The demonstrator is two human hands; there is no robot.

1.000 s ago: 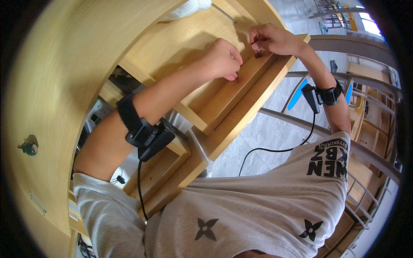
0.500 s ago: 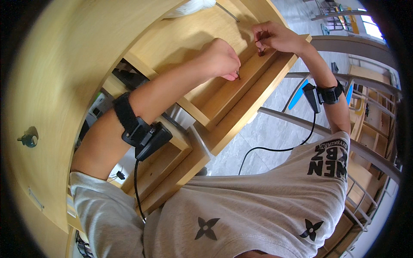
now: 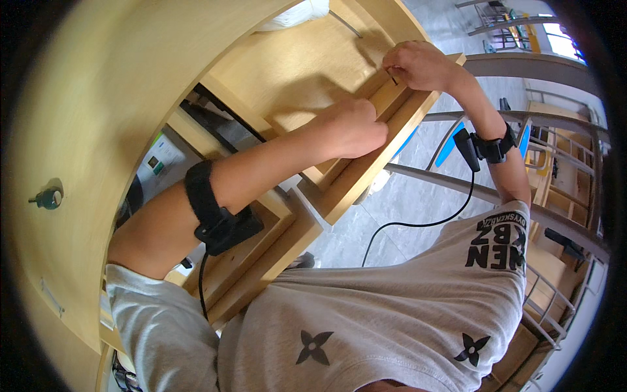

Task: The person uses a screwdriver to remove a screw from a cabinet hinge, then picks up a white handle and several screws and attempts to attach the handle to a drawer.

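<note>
A light wooden drawer (image 3: pixel 307 59) stands pulled out, with an inner front board (image 3: pixel 389 98) and an outer front panel (image 3: pixel 366 179) separated by a narrow gap. My left hand (image 3: pixel 356 130) is closed over this gap, fingers curled down toward the panel; whatever it pinches is hidden behind the knuckles. Near the drawer's far right end, my right hand (image 3: pixel 421 65) is closed in a pinch. A thin dark screw-like piece (image 3: pixel 393 78) pokes out below its fingertips, at the inner board. Each forearm wears a black strapped device with a cable.
A white bundle (image 3: pixel 302 14) lies at the back of the drawer. A key (image 3: pixel 49 198) sits in the lock of the wooden panel on the left. Below is another open drawer (image 3: pixel 241 261). Metal bars (image 3: pixel 450 183) and a grey tiled floor (image 3: pixel 346 242) are to the right.
My left hand has moved nearer and to the right, from the inner board to over the gap and front panel. My right hand has shifted slightly, and the drawer front appears moved a little.
</note>
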